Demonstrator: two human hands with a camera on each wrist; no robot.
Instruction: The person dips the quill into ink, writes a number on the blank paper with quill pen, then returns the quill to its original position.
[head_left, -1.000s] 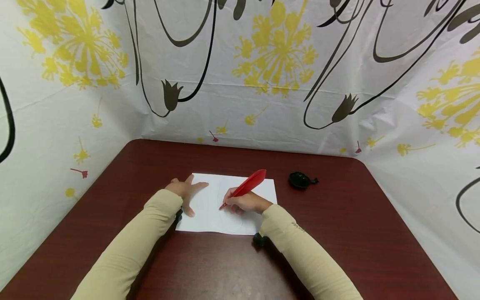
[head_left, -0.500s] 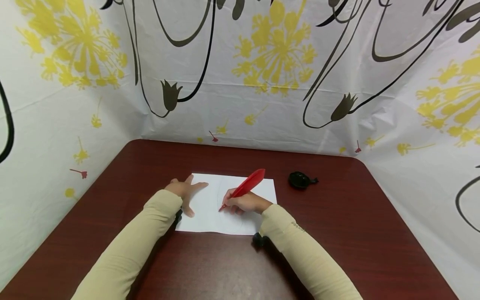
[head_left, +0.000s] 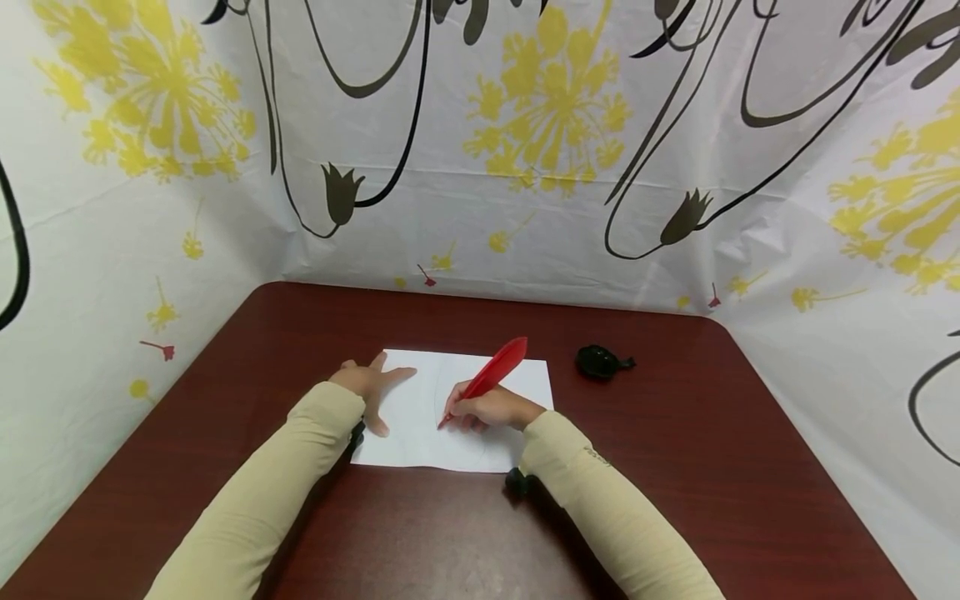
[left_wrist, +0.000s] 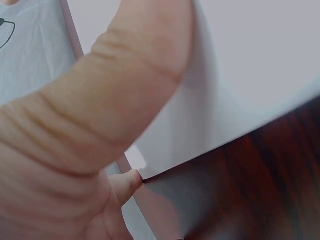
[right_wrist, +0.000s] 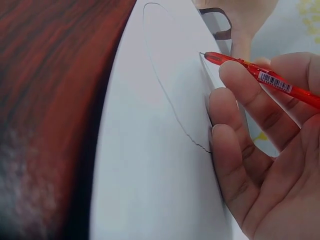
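A white sheet of paper (head_left: pixel 408 425) lies on the table, with a faint fold or line near its middle. My left hand (head_left: pixel 367 383) rests on its left edge, thumb and fingers spread. In the left wrist view, the thumb (left_wrist: pixel 115 90) lies across the paper's surface. My right hand (head_left: pixel 483 407) pinches a red pen (head_left: pixel 497 368) with a feather-shaped top. In the right wrist view, a barcode sticker shows on the pen barrel (right_wrist: pixel 300 95), and the tip touches the paper. A thin curved dark line (right_wrist: pixel 170 102) runs over the sheet there.
To the right of the paper sits a small dark, shiny, rounded object (head_left: pixel 597 362) with a short stub. The reddish-brown wooden table (head_left: pixel 435 533) has rounded far corners. White cloth (head_left: pixel 420 217) with yellow flower prints hangs round its back and sides.
The right hand's pen tip has slid slightly nearer to me along the paper. The left hand stays in place on the sheet's edge.
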